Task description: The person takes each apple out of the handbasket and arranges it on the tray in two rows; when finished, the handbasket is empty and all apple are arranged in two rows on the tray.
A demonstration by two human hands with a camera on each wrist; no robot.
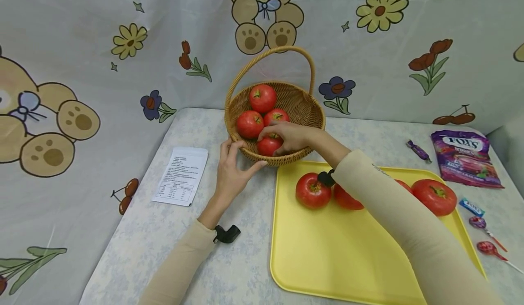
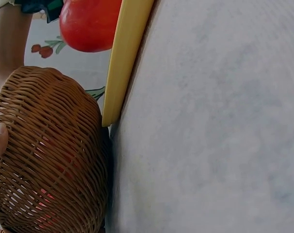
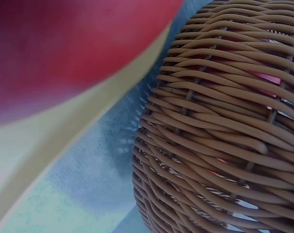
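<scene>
Tbh all I can make out is FOX'S on the purple bag [image 1: 467, 159], the white packet's [image 1: 180, 176] print is too tiny.

Wicker basket [image 1: 304, 109]: 4 tomatoes [image 1: 263, 96] crowd its left, room on its right; handle [image 1: 313, 68] arches overhead, blocking a straight drop. Right hand [image 1: 292, 136] fills the front opening, left hand [image 1: 233, 173] the front-left rim. Right sleeve [image 1: 401, 218] bars the yellow tray's [image 1: 327, 259] tomatoes [image 1: 313, 195]; tray's near-left passable.
</scene>
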